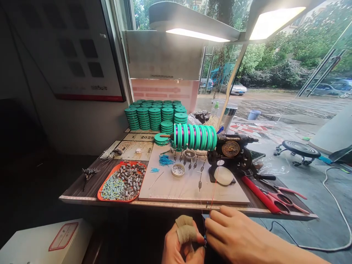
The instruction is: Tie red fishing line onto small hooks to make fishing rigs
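Just off the front edge of the table (85, 193), the left hand (184, 242) pinches a tiny blue bit (205, 238). The right hand (233, 233) curls close beside it; I can't tell its grip. An orange thread (214, 187) reaches it, crossing the edge of the board (170, 189).

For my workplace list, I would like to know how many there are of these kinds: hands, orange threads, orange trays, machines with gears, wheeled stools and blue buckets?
Hands: 2, the left hand and the right hand
Orange thread: 1
Orange tray: 1
Machine with gears: 1
Wheeled stool: 1
Blue bucket: 1
Total: 7
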